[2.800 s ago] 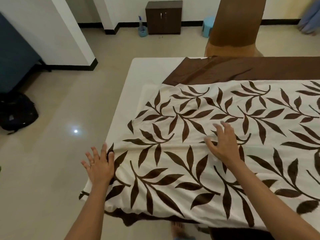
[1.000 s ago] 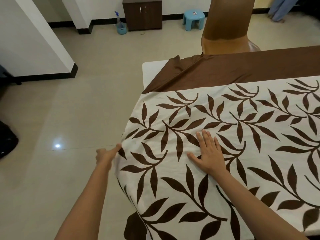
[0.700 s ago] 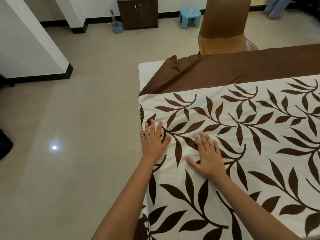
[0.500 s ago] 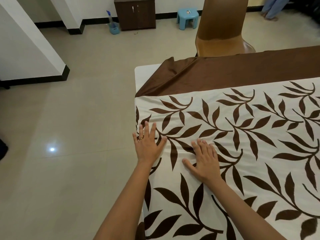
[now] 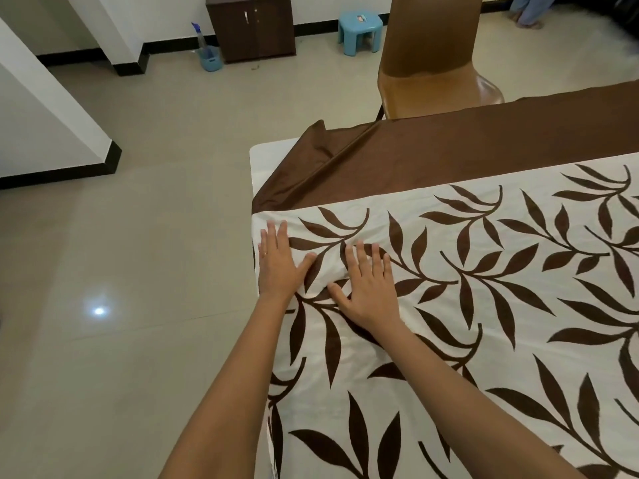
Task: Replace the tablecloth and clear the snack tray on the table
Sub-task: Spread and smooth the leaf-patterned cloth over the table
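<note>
Pressing flat, fingers spread, the left hand [image 5: 278, 267] and right hand [image 5: 368, 290] hold the leaf-print tablecloth [image 5: 484, 305]; its uncovered tabletop [image 5: 268, 160] corner lies ahead of the left hand.

A cream cotton tablecloth printed with dark brown leafy sprigs [image 5: 484, 305] ends at 12 o'clock in a plain glossy brown satin band [image 5: 449, 153]. At 11 o'clock a bare white tabletop corner [image 5: 268, 160] shows. Beyond: a tan-brown chair [image 5: 432, 63], a light blue plastic stool [image 5: 360, 31], a dark brown wooden cabinet [image 5: 252, 27] and a beige tiled floor [image 5: 138, 236].

Leaf cloth [image 5: 484, 271] looking matt, w/ creases; brown cloth [image 5: 449, 146] showing satin sheen; floor tiles [image 5: 121, 236] gleaming glossy.
</note>
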`<state>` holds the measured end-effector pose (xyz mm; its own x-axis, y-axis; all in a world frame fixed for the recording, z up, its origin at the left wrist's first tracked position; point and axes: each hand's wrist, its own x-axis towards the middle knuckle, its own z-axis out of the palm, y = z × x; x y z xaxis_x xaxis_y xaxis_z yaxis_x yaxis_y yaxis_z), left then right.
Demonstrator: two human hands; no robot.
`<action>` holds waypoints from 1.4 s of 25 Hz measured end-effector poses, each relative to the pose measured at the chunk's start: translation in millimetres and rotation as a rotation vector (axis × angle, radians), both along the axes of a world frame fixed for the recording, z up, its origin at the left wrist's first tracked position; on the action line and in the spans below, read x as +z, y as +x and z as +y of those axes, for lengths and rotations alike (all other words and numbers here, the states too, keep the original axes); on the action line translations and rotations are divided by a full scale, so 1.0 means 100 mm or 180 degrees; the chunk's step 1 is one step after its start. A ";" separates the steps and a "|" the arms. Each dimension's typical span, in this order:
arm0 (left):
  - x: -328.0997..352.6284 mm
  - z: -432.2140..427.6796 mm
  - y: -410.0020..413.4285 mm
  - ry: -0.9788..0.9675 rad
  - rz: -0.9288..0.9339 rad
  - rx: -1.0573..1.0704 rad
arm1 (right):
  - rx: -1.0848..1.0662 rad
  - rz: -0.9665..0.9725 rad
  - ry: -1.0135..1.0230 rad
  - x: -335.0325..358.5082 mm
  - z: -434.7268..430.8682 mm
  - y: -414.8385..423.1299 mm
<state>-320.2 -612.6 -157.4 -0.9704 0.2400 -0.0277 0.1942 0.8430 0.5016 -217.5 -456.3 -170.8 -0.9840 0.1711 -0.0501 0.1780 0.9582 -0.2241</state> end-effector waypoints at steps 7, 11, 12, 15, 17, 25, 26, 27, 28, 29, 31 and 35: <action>-0.07 0.01 -1.04 0.0342 0.0025 0.0142 | -0.0178 0.0096 -0.0106 0.02 -0.07 -0.04; 0.10 0.04 -1.47 -0.0008 -0.0182 0.0639 | -0.0319 0.0139 -0.0157 0.02 -0.08 -0.05; 0.17 0.04 -1.55 -0.0100 -0.0260 0.0730 | -0.0342 0.0141 -0.0167 0.02 -0.08 -0.06; 0.39 0.05 -1.69 -0.0101 -0.0790 0.0354 | -0.0400 0.0097 -0.0170 0.03 -0.10 -0.05; 0.52 0.06 -1.74 0.0178 -0.1355 -0.0019 | -0.0424 0.0055 -0.0161 0.06 -0.11 -0.06; 0.69 0.00 -1.87 0.2601 -0.4004 0.0206 | -0.0433 -0.0087 -0.0136 0.11 -0.12 -0.07; 0.68 -0.01 -1.91 0.2546 -0.4038 0.0203 | -0.0430 -0.0091 -0.0135 0.11 -0.12 -0.07; 0.69 -0.03 -1.98 0.2527 -0.4030 0.0235 | -0.0431 -0.0093 -0.0137 0.11 -0.12 -0.07; 0.71 -0.06 -2.09 0.2529 -0.3962 0.0322 | -0.0441 -0.0098 -0.0140 0.10 -0.12 -0.08; 0.74 -0.09 -2.21 0.2490 -0.3807 0.0419 | -0.0451 -0.0100 -0.0141 0.10 -0.12 -0.08; 0.72 -0.16 -2.47 0.2292 -0.3044 0.0786 | -0.0467 -0.0091 -0.0143 0.08 -0.12 -0.08; 0.56 -0.18 -2.59 0.1503 -0.0804 0.1650 | -0.0484 -0.0040 -0.0149 0.08 -0.12 -0.08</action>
